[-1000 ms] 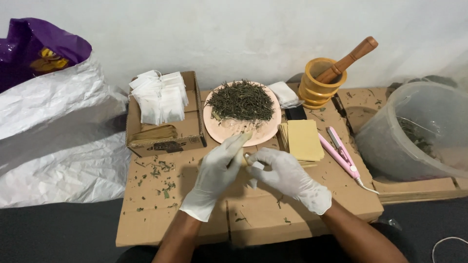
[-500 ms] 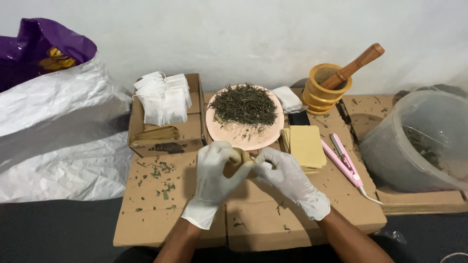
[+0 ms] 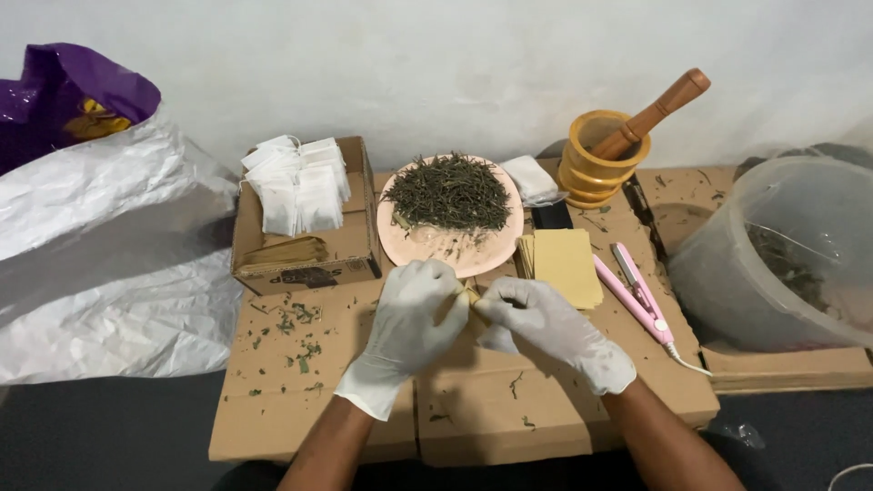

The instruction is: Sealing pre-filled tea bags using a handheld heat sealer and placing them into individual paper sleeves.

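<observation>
I see my left hand and right hand, both in smooth white gloves, meeting over the flattened cardboard worktop. Each grip pinches a small tan paper sachet between the fingertips. Just beyond the grip sits a round pink plate heaped with wiry dried leaves; right of it lies a flat stack of tan envelopes.

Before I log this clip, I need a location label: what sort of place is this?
Likely a makeshift home workspace for packing dried herbs, set up low on flattened cardboard. Signs: a plate of dried leaves, a box of small white bags, and a pink heat sealer.
</observation>
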